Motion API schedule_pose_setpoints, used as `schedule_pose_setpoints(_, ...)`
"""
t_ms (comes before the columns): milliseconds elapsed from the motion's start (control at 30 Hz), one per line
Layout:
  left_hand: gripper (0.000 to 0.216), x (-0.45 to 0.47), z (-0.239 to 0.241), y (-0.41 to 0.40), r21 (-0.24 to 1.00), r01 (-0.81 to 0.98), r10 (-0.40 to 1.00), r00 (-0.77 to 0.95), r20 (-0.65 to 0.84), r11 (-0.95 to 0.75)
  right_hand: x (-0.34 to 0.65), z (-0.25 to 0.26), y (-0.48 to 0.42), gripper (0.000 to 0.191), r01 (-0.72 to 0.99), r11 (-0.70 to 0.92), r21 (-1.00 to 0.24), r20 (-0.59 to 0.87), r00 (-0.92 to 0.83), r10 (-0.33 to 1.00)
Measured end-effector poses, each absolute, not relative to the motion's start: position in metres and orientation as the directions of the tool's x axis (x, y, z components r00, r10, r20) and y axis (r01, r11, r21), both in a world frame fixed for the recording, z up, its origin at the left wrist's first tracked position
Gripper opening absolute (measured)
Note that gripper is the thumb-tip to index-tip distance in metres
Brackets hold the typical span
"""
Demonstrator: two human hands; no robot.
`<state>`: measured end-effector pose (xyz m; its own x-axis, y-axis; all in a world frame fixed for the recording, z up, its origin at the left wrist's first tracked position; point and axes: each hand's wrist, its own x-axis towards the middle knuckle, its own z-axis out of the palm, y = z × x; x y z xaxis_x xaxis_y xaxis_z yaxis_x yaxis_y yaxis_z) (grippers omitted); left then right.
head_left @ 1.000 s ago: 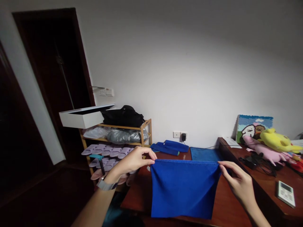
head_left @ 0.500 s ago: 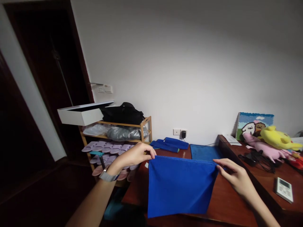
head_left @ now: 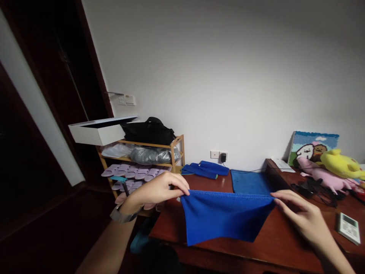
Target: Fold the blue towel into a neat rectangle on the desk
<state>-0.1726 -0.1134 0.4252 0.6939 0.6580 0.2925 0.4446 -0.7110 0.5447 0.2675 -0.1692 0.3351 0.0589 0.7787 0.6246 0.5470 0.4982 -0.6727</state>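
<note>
Head view: held a blue cloth [head_left: 228, 215] up in front of and above the worktop [head_left: 285, 238] by its two upper corners, with the top hem drawn nearly straight. Pinched the left corner between thumb and fingertips of the left hand [head_left: 161, 186], and the right corner likewise with the right hand [head_left: 305, 213]. Let the rest hang loose from the hem, narrower along the uneven lower edge. Could not make out contact or clearance between that edge and the wood. Wore a greyish band [head_left: 122, 215] on the left wrist.

Had folded blue cloths [head_left: 207, 168] lying farther back near the wall [head_left: 222, 68], beside a flat blue cloth [head_left: 251, 182]. Faced a black plug [head_left: 223, 156] just above the folded pile. Had to the left a wooden rack [head_left: 173, 161] with a white box [head_left: 110, 135] and a black bag [head_left: 151, 132] on top, and lilac slippers [head_left: 131, 172] lower down. Had to the right a yellow plush toy [head_left: 340, 161] resting on a pink plush toy [head_left: 322, 179], near a white device [head_left: 349, 229] with a small screen.
</note>
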Motion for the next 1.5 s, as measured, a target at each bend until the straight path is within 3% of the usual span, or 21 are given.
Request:
schedule_pose_setpoints(233,0.015,-0.161,0.423,-0.124,0.659,0.290,0.624,0.698,0.350,-0.694,0.271,0.343,-0.161,0.037,0.445,0.453,-0.772,0.613,0.334,0.716)
schedule_pose_setpoints(367,0.014,-0.154,0.386,-0.086,0.808,0.235,0.716,0.633,0.294,-0.540,0.264,0.331,-0.092,0.047,0.361,0.442,-0.821,0.557,0.335,0.760)
schedule_pose_setpoints(533,0.028,-0.172,0.272,-0.022,0.980,0.114,0.931,0.347,0.113,-0.161,0.213,0.293,0.038,0.052,0.399,0.390,-0.830,0.494,0.200,0.846)
schedule_pose_setpoints(633,0.043,-0.189,0.185,-0.003,0.995,0.098,0.992,0.116,-0.049,0.037,0.156,0.254,0.087,0.048,0.410,0.405,-0.818,0.475,0.084,0.876)
schedule_pose_setpoints(733,0.053,-0.205,0.116,-0.008,0.982,0.153,0.994,-0.003,-0.107,0.106,0.106,0.198,0.083,0.039,0.431,0.401,-0.808,0.443,-0.003,0.896)
schedule_pose_setpoints(833,0.053,-0.218,0.076,-0.018,0.968,0.218,0.992,-0.065,-0.113,0.124,0.087,0.132,0.033,0.032,0.487,0.349,-0.800,0.387,-0.024,0.922)
schedule_pose_setpoints(933,0.050,-0.228,0.059,-0.021,0.955,0.274,0.993,-0.066,-0.101,0.115,0.097,0.068,-0.034,0.042,0.612,0.249,-0.750,0.306,-0.012,0.952)
schedule_pose_setpoints(1067,0.045,-0.235,0.046,-0.026,0.939,0.332,0.996,-0.041,-0.082,0.091,0.128,0.014,-0.096,0.059,0.882,0.064,-0.466,0.084,-0.027,0.996)
schedule_pose_setpoints(1333,0.016,-0.222,0.033,-0.066,0.891,0.453,0.998,0.061,-0.016,-0.013,0.191,0.019,-0.109,0.065,0.906,0.139,-0.399,-0.027,-0.163,0.986)
schedule_pose_setpoints(1500,0.012,-0.210,0.037,-0.076,0.712,0.683,0.983,0.054,0.175,-0.164,0.206,0.021,-0.094,0.068,0.889,0.095,-0.448,-0.080,-0.146,0.986)
